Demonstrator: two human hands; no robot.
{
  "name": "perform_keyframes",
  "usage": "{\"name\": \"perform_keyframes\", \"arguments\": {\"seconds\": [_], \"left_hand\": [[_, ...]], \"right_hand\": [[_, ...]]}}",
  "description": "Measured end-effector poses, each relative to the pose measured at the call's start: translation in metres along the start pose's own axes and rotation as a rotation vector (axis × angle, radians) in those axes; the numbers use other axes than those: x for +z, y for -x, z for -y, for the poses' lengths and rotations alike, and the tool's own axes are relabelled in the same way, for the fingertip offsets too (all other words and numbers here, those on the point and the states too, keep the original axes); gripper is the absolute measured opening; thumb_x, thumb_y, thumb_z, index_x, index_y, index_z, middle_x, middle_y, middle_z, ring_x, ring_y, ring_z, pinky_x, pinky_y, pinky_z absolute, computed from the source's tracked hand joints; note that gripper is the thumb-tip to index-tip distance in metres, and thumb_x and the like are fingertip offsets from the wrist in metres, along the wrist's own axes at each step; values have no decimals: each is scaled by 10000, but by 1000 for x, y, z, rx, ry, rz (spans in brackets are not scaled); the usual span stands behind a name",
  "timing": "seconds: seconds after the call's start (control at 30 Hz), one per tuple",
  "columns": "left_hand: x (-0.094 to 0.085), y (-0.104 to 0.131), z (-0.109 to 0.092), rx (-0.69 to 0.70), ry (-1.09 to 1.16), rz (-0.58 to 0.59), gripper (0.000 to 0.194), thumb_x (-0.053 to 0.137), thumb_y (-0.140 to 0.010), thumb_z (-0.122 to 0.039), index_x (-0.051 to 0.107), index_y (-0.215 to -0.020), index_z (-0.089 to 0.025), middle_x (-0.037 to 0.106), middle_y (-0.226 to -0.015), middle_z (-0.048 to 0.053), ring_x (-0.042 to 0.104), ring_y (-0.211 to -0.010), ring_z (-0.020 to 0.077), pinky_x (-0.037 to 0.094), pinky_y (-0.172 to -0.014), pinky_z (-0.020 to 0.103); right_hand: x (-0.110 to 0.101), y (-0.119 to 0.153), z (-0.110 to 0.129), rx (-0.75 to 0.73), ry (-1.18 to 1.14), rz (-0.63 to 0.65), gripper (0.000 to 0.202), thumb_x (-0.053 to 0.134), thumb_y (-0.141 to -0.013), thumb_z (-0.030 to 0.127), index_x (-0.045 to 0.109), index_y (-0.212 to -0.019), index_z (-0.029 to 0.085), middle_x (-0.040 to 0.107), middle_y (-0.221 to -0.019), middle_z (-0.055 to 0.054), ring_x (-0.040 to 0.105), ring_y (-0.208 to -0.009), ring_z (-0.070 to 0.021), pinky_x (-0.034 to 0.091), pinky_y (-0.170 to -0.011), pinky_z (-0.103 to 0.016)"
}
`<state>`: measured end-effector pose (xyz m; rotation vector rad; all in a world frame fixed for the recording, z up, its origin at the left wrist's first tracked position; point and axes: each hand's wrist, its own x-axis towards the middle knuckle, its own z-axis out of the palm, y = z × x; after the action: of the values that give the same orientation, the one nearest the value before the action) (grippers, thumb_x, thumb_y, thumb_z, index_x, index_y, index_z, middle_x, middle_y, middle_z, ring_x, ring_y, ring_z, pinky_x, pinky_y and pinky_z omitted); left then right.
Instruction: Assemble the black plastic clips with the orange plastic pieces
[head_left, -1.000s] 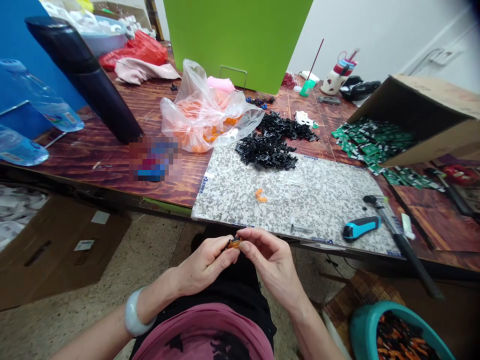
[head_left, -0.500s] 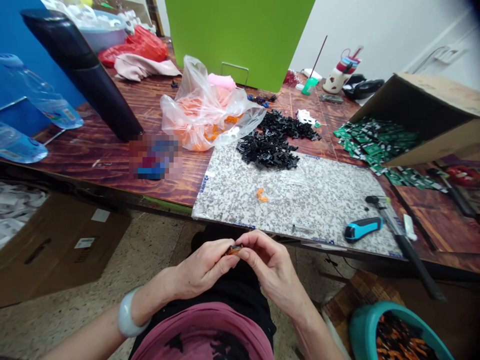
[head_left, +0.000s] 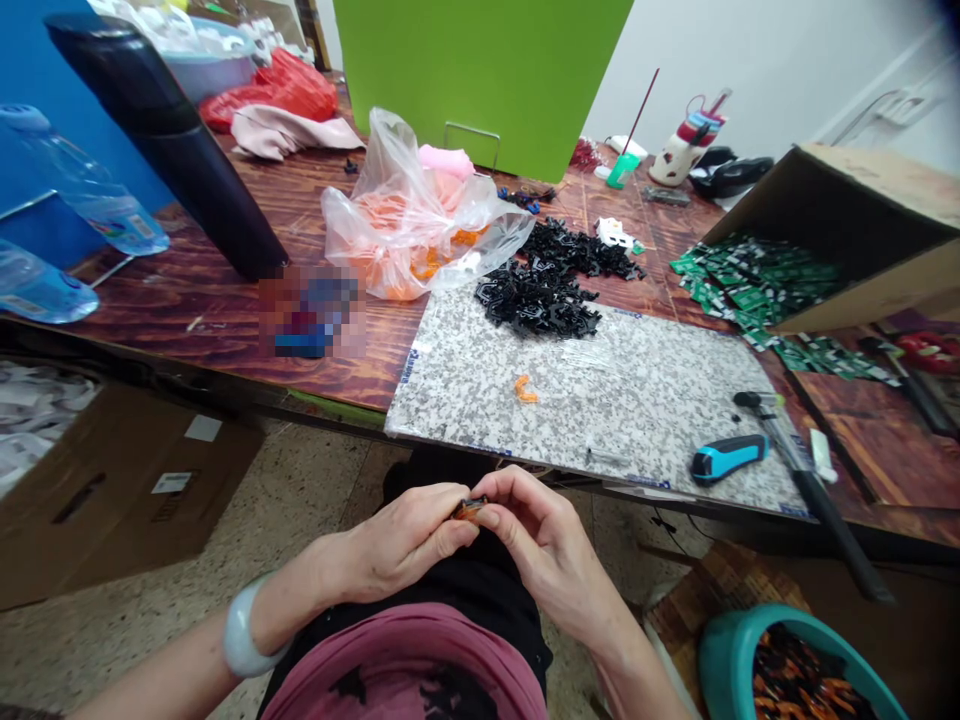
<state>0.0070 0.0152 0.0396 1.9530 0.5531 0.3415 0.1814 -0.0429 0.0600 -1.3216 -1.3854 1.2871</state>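
Observation:
Between both hands, above my lap, is a small black and orange plastic part, mostly covered by fingers. My left hand pinches its left side, thumb and fingers closed. My right hand grips its right end between thumb and forefinger. A single curved orange plastic piece lies on the speckled granite-look board beyond my hands. Heaped at the board's far edge are black plastic pieces. Behind them to the left, an open clear plastic bag holds orange pieces.
On the board's right lie a blue-black utility knife and a hammer, its handle past the edge. Green circuit boards spill from a tipped cardboard box. A teal tub of black-orange parts stands lower right. A dark flask stands left.
Both hands keep hold of the black and orange part, with only slight finger movement. My left wrist has shifted a little to the left.

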Motion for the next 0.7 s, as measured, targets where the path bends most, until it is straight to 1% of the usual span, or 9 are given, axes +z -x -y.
{"name": "perform_keyframes", "arguments": {"seconds": [0.2,0.47,0.57,0.7], "left_hand": [[0,1,0,32,-35,15,285,285,-962,-292,488,-797,-178,508,-748,18,467,-681,151,380,-661,238],[3,0,-4,34,-44,26,259,286,-953,-261,467,-788,-176,499,-733,18,451,-658,149,373,-640,240],[4,-1,-7,34,-24,21,260,294,-954,-266,469,-784,-178,498,-721,12,449,-641,142,373,-625,234],[3,-2,-9,62,52,8,312,268,-965,-301,462,-753,-179,450,-669,-15,416,-588,123,362,-578,220]], "right_hand": [[0,3,-2,-23,33,12,120,505,-912,264,601,-940,199,588,-843,-10,547,-747,-123,442,-658,-216],[-2,5,-3,-119,99,-6,102,498,-916,200,599,-929,205,584,-820,4,540,-719,-106,423,-656,-200],[-3,7,-2,-121,94,-5,103,500,-916,195,601,-930,205,584,-823,3,543,-727,-107,424,-670,-205],[-5,7,-6,-97,27,-8,96,537,-901,232,624,-938,213,590,-851,-9,551,-739,-119,434,-652,-221]]}}
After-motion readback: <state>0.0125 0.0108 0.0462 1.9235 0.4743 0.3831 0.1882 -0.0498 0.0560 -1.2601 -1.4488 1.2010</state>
